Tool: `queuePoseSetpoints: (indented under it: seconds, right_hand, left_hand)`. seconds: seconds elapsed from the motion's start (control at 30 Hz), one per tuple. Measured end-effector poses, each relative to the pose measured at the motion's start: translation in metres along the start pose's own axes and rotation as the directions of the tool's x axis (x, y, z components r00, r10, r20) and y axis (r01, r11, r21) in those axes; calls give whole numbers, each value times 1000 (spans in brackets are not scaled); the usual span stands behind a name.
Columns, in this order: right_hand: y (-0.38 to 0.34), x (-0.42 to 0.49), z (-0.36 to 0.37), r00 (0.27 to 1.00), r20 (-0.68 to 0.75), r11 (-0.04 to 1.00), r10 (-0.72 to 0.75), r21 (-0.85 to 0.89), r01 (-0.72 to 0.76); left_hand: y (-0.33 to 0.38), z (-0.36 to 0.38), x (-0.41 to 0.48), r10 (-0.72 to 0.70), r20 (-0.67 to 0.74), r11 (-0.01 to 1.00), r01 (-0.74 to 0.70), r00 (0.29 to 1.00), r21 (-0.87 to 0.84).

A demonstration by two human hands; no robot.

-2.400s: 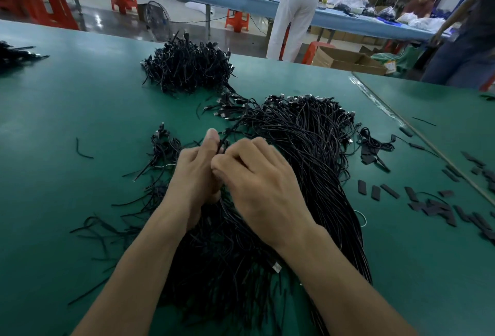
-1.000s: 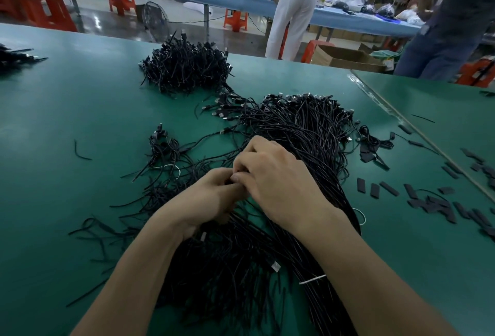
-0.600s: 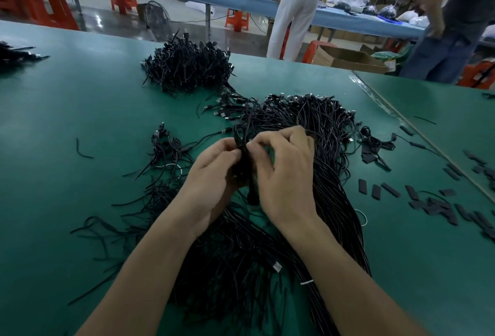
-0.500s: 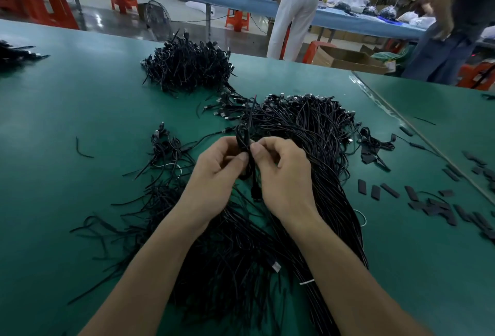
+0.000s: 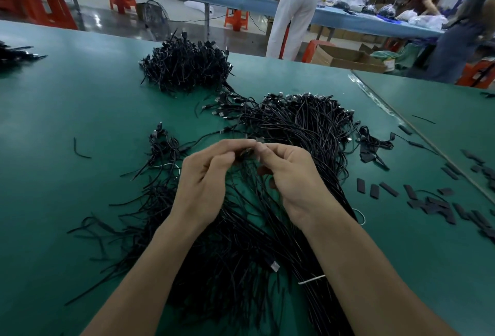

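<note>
Evidently, the left hand (image 5: pixel 202 185) and right hand (image 5: pixel 293 178) pinch one short black cable (image 5: pixel 245 152) between curled fingers, raised just above the loose cable heap (image 5: pixel 302 126) on the counter (image 5: pixel 80 110), probably to coil it clear of tangles; the bundled pile (image 5: pixel 187 67) lies farther off.

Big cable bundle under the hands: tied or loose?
Tied, it seems: a white tie wraps the bundle at its near end; the far ends fan out.
</note>
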State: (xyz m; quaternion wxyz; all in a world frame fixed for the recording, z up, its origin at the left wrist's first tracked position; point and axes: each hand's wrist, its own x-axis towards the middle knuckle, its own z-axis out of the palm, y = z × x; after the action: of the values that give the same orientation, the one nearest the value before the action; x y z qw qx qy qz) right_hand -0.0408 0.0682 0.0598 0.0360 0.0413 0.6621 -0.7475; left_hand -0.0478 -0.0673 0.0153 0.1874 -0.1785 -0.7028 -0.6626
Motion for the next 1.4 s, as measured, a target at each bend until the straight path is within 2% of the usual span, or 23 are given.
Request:
queuePoseSetpoints:
  seconds: [0.07,0.13,0.23,0.33,0.4,0.5,0.57,0.63,0.73,0.83,0.9,1.0,1.07,1.2,1.3,1.4]
  right_hand:
    - [2,0,-1,997,-13,989,-74,-132,72]
    - [3,1,-1,988,-23,956,-153,-255,142]
    - [4,4,-1,984,-49,949,-173,-276,153]
    - [5,0,0,981,-2,943,-192,-276,184]
    - [5,-3,1,976,52,938,-212,-270,218]
    - [6,-3,4,974,138,931,-178,-296,212]
    - [11,-5,7,977,182,921,-113,-349,172]
    - [16,-6,8,979,177,904,-100,-396,163]
    - [20,-2,6,993,89,915,-81,-387,109]
    - [20,4,1,997,16,892,-80,-445,79]
    - [20,5,-3,996,-30,897,-89,-437,67]
    - [16,4,-5,997,-45,943,-61,-331,43]
    - [13,3,-4,999,-27,976,-21,-217,15]
    - [11,3,-4,998,-65,990,-17,-138,8]
    - [7,5,-4,990,-100,991,-101,-100,91]
    - [4,4,-5,956,-97,932,-276,-270,242]
  left_hand:
    - [1,0,0,-10,6,996,11,1000,-86]
    - [-1,0,0,1,17,996,1,1000,-95]
    - [-7,-1,0,-49,16,995,50,999,-89]
    - [-9,-4,1,-100,0,988,99,995,-119]
    - [-11,-7,2,-58,-57,997,55,997,-50]
    - [-14,-12,5,51,-176,986,-22,983,163]
    - [-15,-15,8,20,-299,986,30,954,163]
    - [-13,-16,9,-6,-346,990,55,938,133]
    - [-7,-13,8,-73,-294,993,96,953,64]
    - [1,-10,7,-153,-166,988,149,974,-37]
    - [4,-7,7,-131,-103,991,129,986,-29]
    - [8,-3,4,-68,-32,997,67,997,-33]
    - [9,0,1,-65,21,996,66,998,-52]
    - [4,2,-3,-102,92,994,99,990,36]
    - [-1,5,-4,-120,126,986,103,985,134]
    - [-1,4,-4,-106,157,986,84,982,141]
